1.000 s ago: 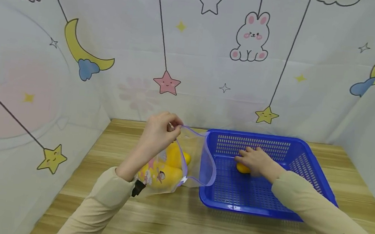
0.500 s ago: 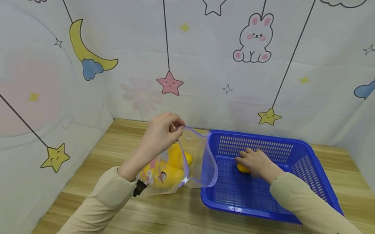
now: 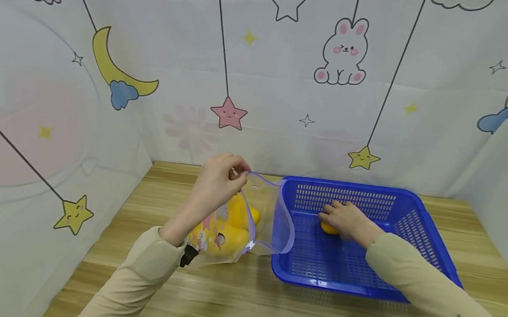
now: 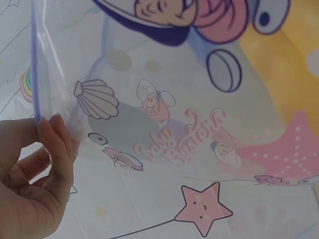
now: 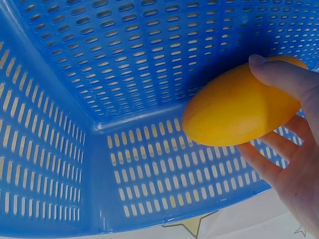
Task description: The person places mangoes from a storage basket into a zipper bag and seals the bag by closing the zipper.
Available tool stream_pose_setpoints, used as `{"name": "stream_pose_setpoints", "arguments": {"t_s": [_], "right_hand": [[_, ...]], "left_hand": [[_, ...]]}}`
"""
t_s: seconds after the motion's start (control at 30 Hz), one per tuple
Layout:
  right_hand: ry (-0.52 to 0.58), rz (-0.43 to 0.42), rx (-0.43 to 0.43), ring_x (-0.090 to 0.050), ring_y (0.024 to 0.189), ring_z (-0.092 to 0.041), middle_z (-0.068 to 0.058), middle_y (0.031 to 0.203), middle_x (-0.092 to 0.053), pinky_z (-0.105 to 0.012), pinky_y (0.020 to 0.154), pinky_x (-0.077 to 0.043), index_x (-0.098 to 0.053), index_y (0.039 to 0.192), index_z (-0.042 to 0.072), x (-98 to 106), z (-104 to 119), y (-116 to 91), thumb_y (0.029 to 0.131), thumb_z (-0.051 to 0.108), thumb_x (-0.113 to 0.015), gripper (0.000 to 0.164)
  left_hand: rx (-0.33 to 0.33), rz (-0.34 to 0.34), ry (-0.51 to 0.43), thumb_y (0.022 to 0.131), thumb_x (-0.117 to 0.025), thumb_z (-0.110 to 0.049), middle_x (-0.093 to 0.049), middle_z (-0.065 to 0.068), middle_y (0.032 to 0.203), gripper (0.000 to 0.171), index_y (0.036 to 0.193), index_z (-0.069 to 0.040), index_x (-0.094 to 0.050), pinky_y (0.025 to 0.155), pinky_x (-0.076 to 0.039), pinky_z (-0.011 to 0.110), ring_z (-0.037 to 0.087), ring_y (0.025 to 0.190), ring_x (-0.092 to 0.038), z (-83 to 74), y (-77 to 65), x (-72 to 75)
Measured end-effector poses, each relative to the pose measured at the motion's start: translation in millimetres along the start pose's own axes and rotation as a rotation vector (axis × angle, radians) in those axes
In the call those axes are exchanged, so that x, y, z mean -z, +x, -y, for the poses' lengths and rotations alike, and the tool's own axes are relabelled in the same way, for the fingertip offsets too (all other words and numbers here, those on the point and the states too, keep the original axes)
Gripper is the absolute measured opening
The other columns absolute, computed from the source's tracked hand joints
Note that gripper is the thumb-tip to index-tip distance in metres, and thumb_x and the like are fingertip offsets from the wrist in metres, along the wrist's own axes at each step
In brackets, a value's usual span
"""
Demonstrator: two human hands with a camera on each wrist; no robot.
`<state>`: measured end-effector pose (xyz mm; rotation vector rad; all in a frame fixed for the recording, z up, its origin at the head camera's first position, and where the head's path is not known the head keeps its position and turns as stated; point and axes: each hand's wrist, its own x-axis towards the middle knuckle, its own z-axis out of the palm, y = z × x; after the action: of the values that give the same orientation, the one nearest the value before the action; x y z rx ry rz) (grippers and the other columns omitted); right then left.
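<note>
My left hand pinches the purple-edged rim of a clear printed zip bag, whose mouth faces right. Inside the bag lie several yellow fruits, partly hidden by its print. The bag's zip slider sits at the lower corner of the mouth. In the blue basket, my right hand holds a smooth yellow mango. The right wrist view has the thumb over its top and the other fingers beneath. From the head view, most of the mango is hidden under the hand.
The basket's slotted walls rise around my right hand. Its left rim stands against the bag's mouth. Both rest on a wooden table, with a printed cloth hanging behind and at the sides.
</note>
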<state>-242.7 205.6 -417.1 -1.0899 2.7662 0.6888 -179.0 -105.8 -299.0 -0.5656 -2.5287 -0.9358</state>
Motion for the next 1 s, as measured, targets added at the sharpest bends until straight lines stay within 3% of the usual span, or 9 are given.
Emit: {"name": "stream_pose_setpoints", "arguments": {"t_s": [0.5, 0.73, 1.0], "right_hand": [[0.053, 0.012, 0.023, -0.055, 0.115, -0.035, -0.014, 0.127, -0.058, -0.055, 0.092, -0.051, -0.056, 0.128, 0.014, 8.1, 1.8, -8.6, 0.075, 0.008, -0.078, 0.058], [0.082, -0.057, 0.043, -0.058, 0.105, -0.031, -0.012, 0.117, -0.061, -0.049, 0.083, -0.055, -0.057, 0.122, 0.015, 17.6, 1.0, -17.8, 0.075, 0.008, -0.077, 0.052], [0.129, -0.095, 0.053, -0.058, 0.104, -0.032, -0.012, 0.115, -0.06, -0.05, 0.081, -0.055, -0.057, 0.123, 0.013, 26.3, 1.1, -26.7, 0.073, 0.007, -0.077, 0.054]], "left_hand": [[0.0, 0.006, 0.002, 0.087, -0.061, -0.003, -0.067, 0.01, 0.084, 0.011, 0.09, -0.001, -0.071, 0.06, -0.05, 0.025, 0.017, 0.064, -0.057, -0.6, 0.2, -0.6], [-0.001, 0.011, 0.007, 0.087, -0.061, -0.003, -0.068, 0.01, 0.084, 0.011, 0.09, -0.001, -0.072, 0.06, -0.05, 0.025, 0.017, 0.065, -0.058, -1.5, 0.6, -1.6], [0.015, 0.016, -0.009, 0.087, -0.061, -0.004, -0.068, 0.01, 0.085, 0.011, 0.09, -0.001, -0.072, 0.058, -0.05, 0.024, 0.016, 0.063, -0.058, -1.8, 0.5, -2.6]]}}
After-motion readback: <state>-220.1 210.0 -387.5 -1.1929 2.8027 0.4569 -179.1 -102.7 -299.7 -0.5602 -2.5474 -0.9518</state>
